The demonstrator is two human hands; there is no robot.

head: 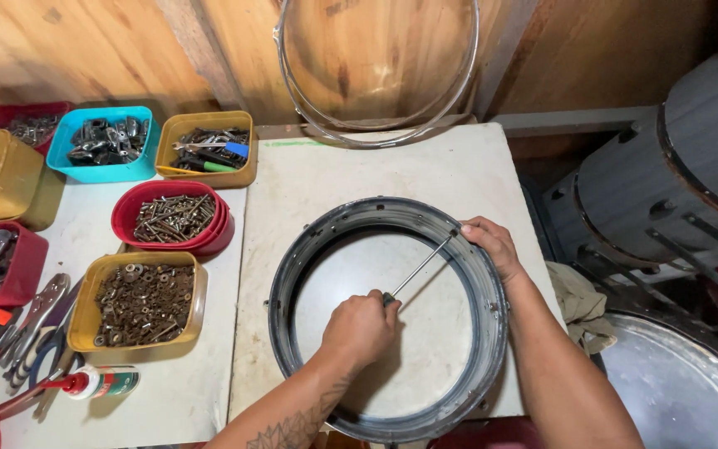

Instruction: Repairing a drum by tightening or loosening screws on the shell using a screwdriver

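Note:
A round grey drum shell (292, 274) lies flat on a white board. My left hand (361, 327) is inside the shell, closed around the handle of a long screwdriver (421, 264). The shaft points up and right to the shell's inner wall. My right hand (489, 244) rests on the shell's upper right rim, fingers over the spot where the screwdriver tip meets the wall.
A metal hoop (376, 133) leans on the wooden wall behind. Left of the board stand tubs of hardware: red bowl of screws (172, 220), yellow tub of washers (143, 303), yellow tub (208, 148), blue tub (108, 143). Pliers (31, 349) and a small bottle (97, 382) lie front left. Grey drums (675, 183) at right.

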